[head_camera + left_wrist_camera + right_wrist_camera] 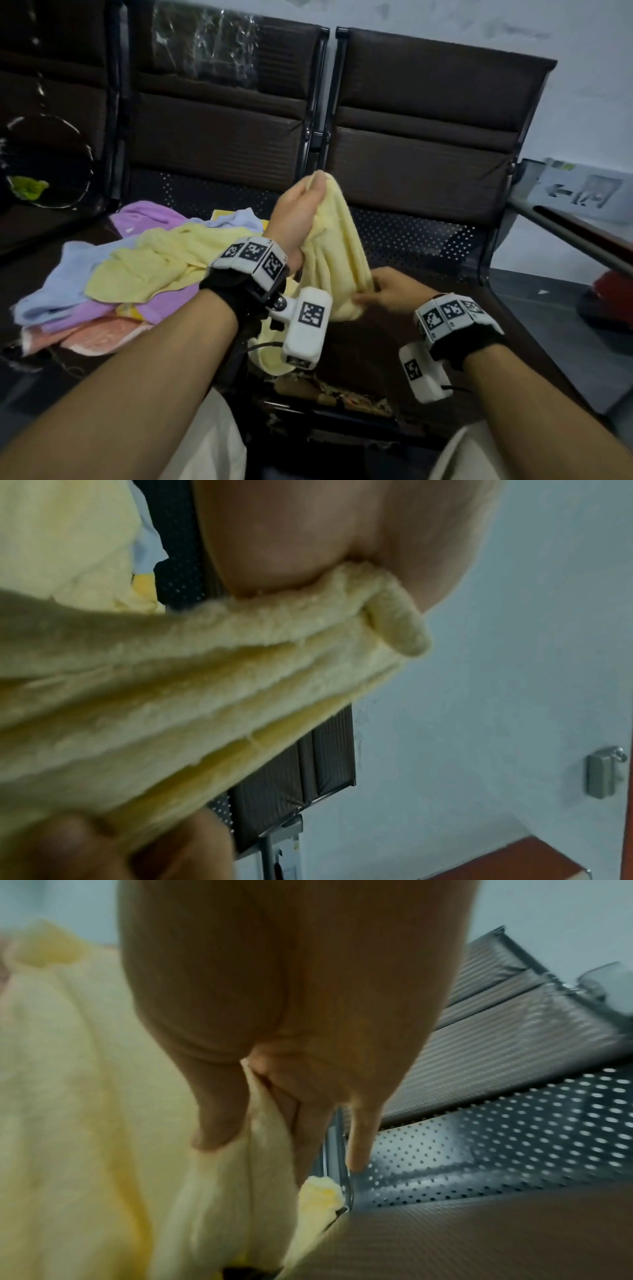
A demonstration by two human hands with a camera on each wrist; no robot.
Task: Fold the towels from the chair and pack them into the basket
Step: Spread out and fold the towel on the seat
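Head view shows the left hand [301,212] and right hand [394,291] each with a grip on one yellow towel [337,253] lifted unfolded above the chair seat [428,240], while a heap of towels [113,274] awaits folding, no basket identifiable.

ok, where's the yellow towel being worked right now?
Head view, centre: yellow towel hangs above the chair seat, pinched by left hand on top and right hand below, right of the towel pile.

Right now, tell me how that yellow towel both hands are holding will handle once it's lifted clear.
Likely floppy: the yellow towel hangs in loose folds between the left hand and the right hand. Probably light, since a pinch holds it up. Its fluffy pile should grip well, not slip.
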